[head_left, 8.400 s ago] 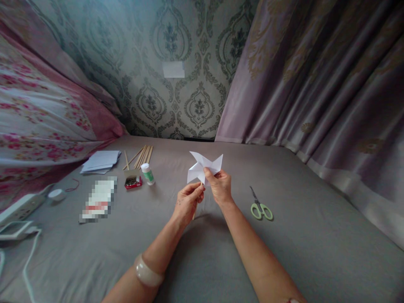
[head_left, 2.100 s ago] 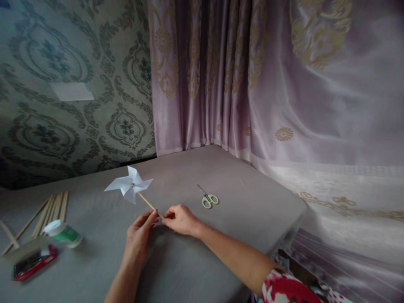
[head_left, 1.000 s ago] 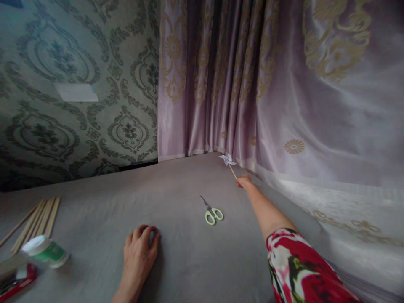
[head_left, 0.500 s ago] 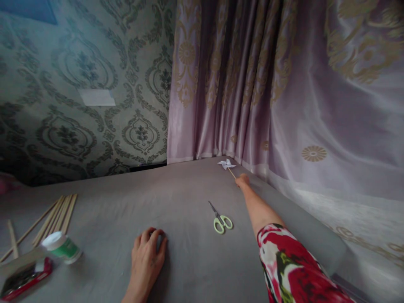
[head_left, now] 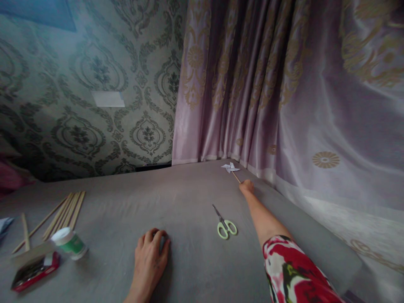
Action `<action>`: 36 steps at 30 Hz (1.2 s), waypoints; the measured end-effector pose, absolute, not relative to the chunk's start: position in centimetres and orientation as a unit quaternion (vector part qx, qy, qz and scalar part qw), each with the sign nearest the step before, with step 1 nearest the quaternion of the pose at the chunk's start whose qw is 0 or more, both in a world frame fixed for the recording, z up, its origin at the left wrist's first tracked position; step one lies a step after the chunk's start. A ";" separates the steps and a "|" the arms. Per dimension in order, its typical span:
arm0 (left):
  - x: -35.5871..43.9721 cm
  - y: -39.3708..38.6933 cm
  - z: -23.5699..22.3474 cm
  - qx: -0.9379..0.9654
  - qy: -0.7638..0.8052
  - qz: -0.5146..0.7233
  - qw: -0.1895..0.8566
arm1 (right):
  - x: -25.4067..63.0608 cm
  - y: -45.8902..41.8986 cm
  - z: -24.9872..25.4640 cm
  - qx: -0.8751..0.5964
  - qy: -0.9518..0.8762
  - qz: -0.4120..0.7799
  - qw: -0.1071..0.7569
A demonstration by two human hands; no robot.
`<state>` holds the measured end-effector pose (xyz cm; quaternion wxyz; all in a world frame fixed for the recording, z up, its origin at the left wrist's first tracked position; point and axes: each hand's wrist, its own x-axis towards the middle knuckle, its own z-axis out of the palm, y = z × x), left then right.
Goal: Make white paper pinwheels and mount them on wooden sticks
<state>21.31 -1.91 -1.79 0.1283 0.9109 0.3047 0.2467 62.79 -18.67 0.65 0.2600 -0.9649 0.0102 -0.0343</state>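
Note:
At arm's length near the far right corner, my right hand [head_left: 247,186] is closed round the thin wooden stick of a white paper pinwheel [head_left: 231,168]. The pinwheel's blades point away from me, by the curtain's foot. My left hand [head_left: 152,252] rests on the grey sheet with its fingers bent and the thumb apart; I see nothing held in it. Between my two hands lies a pair of scissors [head_left: 224,224] with pale green handles, its blades pointing away and slightly left.
On the left stand a white-lidded bottle with a green label [head_left: 70,244] and an open red box [head_left: 36,269] of small dark items. Several wooden sticks [head_left: 65,212] lie behind them. A purple curtain [head_left: 217,84] borders the grey-sheeted surface [head_left: 126,198] at back and right.
The whole view has shifted a little, so things sit slightly further right. My right hand keeps its hold on the pinwheel, whose blades look slightly turned. My left hand stays on the sheet.

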 end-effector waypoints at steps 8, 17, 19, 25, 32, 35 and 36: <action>21.3 -1.8 -2.0 0.910 0.302 0.255 0.128 | 61.1 -20.5 0.2 -0.968 0.010 -0.032 0.247; 21.2 -1.8 -1.9 0.912 0.296 0.251 0.133 | 60.9 -20.0 0.1 -0.966 0.031 -0.057 0.249; 21.3 -1.8 -1.9 0.911 0.298 0.251 0.134 | 61.0 -19.8 0.1 -0.966 0.039 -0.057 0.249; 21.3 -1.9 -2.0 0.908 0.301 0.260 0.130 | 61.0 -19.4 0.3 -0.964 0.054 -0.065 0.253; 21.3 -2.0 -1.9 0.905 0.299 0.268 0.142 | 61.2 -19.2 0.0 -0.962 0.060 -0.072 0.257; 21.3 -2.0 -2.0 0.904 0.296 0.272 0.144 | 61.5 -18.9 -0.1 -0.961 0.071 -0.076 0.255; 21.3 -2.0 -2.0 0.904 0.295 0.274 0.142 | 61.6 -18.9 -0.1 -0.961 0.074 -0.077 0.255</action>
